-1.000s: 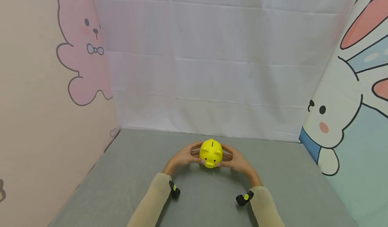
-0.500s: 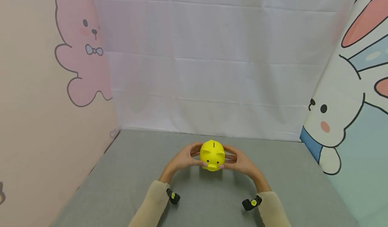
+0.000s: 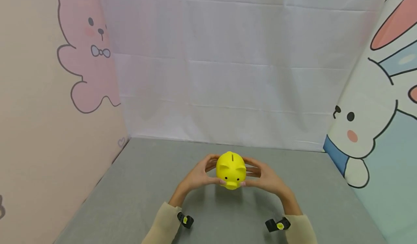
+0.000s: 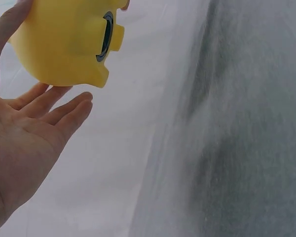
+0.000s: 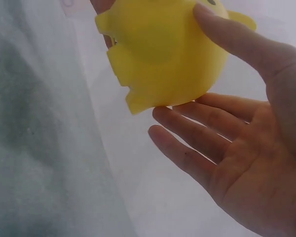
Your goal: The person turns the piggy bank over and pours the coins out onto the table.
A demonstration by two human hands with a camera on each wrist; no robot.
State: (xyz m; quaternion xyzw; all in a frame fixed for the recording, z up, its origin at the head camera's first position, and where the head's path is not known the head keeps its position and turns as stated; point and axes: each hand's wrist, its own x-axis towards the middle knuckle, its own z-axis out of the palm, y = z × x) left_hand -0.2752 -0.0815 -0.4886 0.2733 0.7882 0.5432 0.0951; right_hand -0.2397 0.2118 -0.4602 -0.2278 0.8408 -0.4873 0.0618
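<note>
A yellow piggy bank [image 3: 231,169] with a coin slot on top is held up between both hands, its snout toward me. My left hand [image 3: 202,173] grips its left side, thumb at the front near the snout and fingers behind. From the right, my right hand [image 3: 265,177] grips it the same way. The left wrist view shows the underside of the piggy bank [image 4: 69,39], with a dark oval plug and short feet. In the right wrist view several fingertips [image 5: 163,114] lie along the lower edge of the piggy bank [image 5: 163,54]; its shadow falls on the table below.
A grey table [image 3: 146,186] spreads under the hands. White cloth [image 3: 202,74] hangs behind its far edge. Side panels bear a pink bear [image 3: 86,55] on the left and a white rabbit [image 3: 365,117] on the right. Black wrist cameras [image 3: 185,220] sit at both cuffs.
Both hands have lifted the piggy bank and brought it nearer to me and slightly right. It looks larger, and its shadow has separated below it. The grip stays the same.
</note>
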